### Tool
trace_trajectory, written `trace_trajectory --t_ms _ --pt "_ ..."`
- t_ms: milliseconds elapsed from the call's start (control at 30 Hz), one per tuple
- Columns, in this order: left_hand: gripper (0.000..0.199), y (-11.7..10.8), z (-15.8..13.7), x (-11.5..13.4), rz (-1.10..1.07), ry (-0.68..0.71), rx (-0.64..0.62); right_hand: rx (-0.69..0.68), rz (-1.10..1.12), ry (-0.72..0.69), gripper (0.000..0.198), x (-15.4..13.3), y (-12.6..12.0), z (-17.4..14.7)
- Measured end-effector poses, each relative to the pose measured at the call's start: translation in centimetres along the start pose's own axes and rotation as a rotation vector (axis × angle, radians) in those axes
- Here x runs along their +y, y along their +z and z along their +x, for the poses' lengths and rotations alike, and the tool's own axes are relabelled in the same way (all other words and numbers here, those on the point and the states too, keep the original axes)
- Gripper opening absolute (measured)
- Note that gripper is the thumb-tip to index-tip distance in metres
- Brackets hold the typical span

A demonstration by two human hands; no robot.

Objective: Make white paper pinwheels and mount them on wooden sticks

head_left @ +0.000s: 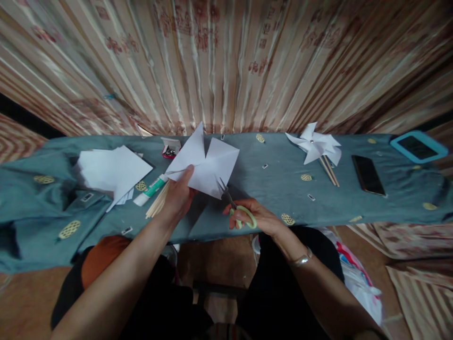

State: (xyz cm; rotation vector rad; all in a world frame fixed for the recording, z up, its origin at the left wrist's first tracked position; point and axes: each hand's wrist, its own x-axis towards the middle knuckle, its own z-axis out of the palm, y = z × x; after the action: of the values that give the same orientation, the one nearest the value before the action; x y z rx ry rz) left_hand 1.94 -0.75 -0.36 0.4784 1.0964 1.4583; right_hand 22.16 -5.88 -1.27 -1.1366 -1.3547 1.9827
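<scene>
A square sheet of white paper (221, 158) is pinched in my left hand (182, 191), thumb on top and the fingers hidden beneath. Slits run in from its edges toward the middle, and the flap at the upper left stands raised. My right hand (247, 215) is closed around the light green handles of a pair of scissors (230, 196). The scissor blades are slightly parted and meet the paper near its lower right corner. Wooden sticks (157, 202) lie beside my left hand, next to a green and white glue stick (151, 190).
White paper sheets (99, 170) are piled at the left. A small red box of metal pins (170, 148) sits behind the paper. Toward the right lie white pinwheels (313, 142) on sticks, a dark phone (368, 174) and a blue-framed tablet (419, 145). A pleated curtain (226, 71) hangs behind.
</scene>
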Motion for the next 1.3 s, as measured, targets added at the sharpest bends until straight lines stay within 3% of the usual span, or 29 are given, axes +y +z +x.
trace_trajectory --t_ms 167,233,367,467,633,900,1133,1300 --pt "0.021 0.0 0.2 1.0 -0.027 -0.048 0.021 0.077 -0.035 -0.077 0.064 -0.7 -2.0 -1.2" --pt "0.020 -0.1 0.2 1.1 -0.024 -0.065 0.015 0.244 -0.005 -0.157 0.061 -0.7 -3.1 -1.2" --pt "0.021 -0.5 0.1 0.9 0.049 -0.078 -0.086 0.705 0.072 -0.326 0.052 -0.4 -5.0 -0.7" --pt "0.025 -0.8 -0.1 0.3 0.145 -0.069 -0.162 0.814 -0.027 -0.392 0.050 -0.2 -5.6 -0.5" --pt "0.030 -1.0 -0.5 -0.5 0.250 -0.079 -0.227 0.755 -0.222 -0.389 0.050 -0.1 -5.4 -0.7" --pt "0.035 -1.3 -1.1 -1.7 0.319 -0.055 -0.247 0.572 -0.146 -0.307 0.049 -0.5 -4.0 -0.3" --pt "0.032 -1.7 -1.2 -2.0 0.348 -0.070 -0.331 0.558 -0.092 -0.256 0.046 -0.8 -3.0 -0.1" --pt "0.030 -1.3 -1.3 -1.4 0.317 -0.176 -0.297 0.559 -0.056 -0.242 0.043 -0.8 -3.0 0.1"
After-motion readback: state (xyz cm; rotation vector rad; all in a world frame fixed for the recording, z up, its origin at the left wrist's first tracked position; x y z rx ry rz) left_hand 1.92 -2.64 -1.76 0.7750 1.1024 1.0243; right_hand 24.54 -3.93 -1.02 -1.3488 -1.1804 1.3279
